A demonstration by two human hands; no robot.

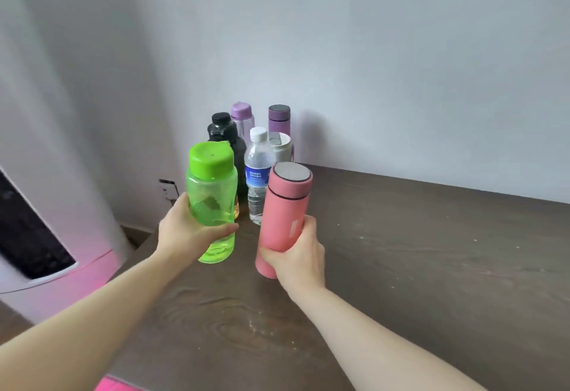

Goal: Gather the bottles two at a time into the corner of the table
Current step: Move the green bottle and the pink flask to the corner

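Counted seven bottles in all: one green bottle (212, 202), one pink flask (282, 221), one black bottle (226, 137), one clear water bottle (258, 174), one lilac-lidded bottle (242, 117), one purple flask (279, 119), one white-lidded bottle (282, 146). Two hands, one counter (431, 267).

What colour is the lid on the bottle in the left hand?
Bright green, matching the translucent green bottle; its lid shows clearly in the head view.
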